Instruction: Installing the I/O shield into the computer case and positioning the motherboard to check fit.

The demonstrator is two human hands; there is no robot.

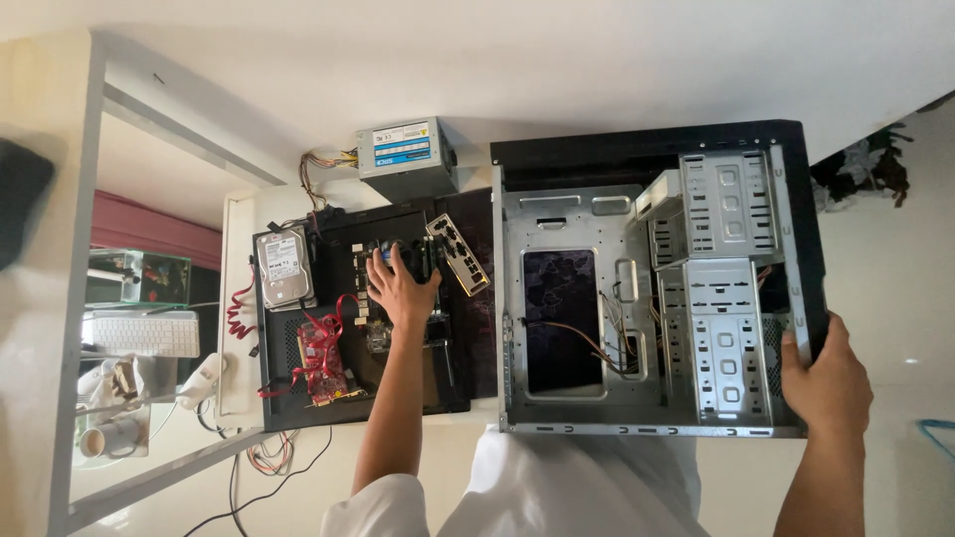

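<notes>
In the head view, the left hand point(401, 285) lay fingers spread and curled over the dark motherboard with its black cooler point(393, 298), flat on the table point(239, 298); whether it gripped I could not tell. That board looked light, stiff and fragile, best taken by its edges. The right hand point(824, 378) was closed around the front edge of the open black-and-grey steel computer case point(647, 288), likely heavy and sharp-rimmed. A silver hard drive point(282, 267) lay beyond the left hand's thumb.

Black computer case point(808, 214) with silver-grey interior; grey power supply point(408, 157), blue label; red cables point(320, 348).
</notes>
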